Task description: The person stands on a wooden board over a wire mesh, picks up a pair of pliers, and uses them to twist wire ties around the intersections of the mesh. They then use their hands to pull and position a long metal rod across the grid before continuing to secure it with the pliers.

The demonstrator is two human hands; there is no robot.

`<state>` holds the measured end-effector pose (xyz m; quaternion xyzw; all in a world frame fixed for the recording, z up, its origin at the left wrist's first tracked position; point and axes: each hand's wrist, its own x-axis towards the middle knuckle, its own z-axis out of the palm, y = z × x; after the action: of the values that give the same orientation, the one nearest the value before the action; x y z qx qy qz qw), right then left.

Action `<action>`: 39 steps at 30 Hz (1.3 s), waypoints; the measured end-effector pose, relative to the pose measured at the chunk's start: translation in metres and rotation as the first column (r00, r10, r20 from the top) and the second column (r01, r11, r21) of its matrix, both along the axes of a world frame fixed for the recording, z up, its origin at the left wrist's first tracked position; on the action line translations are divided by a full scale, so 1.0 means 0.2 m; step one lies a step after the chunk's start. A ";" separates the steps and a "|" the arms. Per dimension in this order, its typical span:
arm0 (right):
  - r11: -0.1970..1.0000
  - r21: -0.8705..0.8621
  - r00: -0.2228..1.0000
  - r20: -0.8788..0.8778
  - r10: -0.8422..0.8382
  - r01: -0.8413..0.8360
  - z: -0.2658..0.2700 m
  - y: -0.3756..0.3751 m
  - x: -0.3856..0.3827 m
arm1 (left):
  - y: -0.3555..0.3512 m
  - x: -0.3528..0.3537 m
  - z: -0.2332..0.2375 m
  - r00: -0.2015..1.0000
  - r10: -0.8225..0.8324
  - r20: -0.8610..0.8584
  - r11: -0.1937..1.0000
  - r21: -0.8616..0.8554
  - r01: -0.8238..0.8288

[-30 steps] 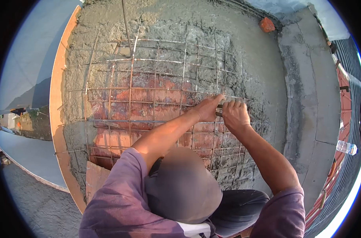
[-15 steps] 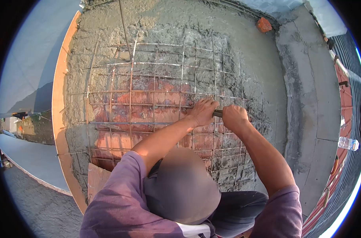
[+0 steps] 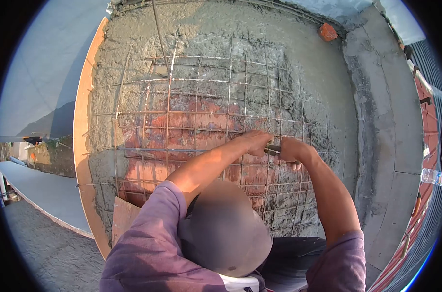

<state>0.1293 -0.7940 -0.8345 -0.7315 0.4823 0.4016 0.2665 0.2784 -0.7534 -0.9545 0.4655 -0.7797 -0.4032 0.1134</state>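
Over the rebar mesh (image 3: pixel 196 130), my right hand (image 3: pixel 295 150) is closed round the handles of a metal tool that looks like pliers (image 3: pixel 272 148). The tool's other end points left, toward my left hand (image 3: pixel 256 142). That hand is closed, its fingers bent down over the bars right beside the tool; I cannot tell what is pinched in them. Under the mesh lies a reddish board (image 3: pixel 192 131) streaked with cement. Wet grey concrete (image 3: pixel 323 92) surrounds it and covers the bars toward the top and right.
A wooden form board (image 3: pixel 82 131) edges the left side, and a concrete ledge (image 3: pixel 401 121) borders the right. An orange brick piece (image 3: pixel 327 32) lies at the top right. Along the right edge sits a plastic bottle (image 3: pixel 431 176). A loose board (image 3: pixel 123 219) is at lower left.
Both hands have come slightly down with the tool. My right hand has turned, so more of the tool shows between the hands. The whole view has shifted a little to the right.
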 end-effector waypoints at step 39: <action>0.885 -0.458 0.155 0.883 0.442 0.085 0.50 0.18 0.72 | 0.45 1.02 1.47 0.871 0.441 0.214 0.897 -0.145 -0.418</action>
<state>0.2734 -0.7570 -0.7343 -0.9052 0.1763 -0.2404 0.3027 0.4816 -0.6625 -0.6604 0.6669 -0.6826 -0.2709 0.1262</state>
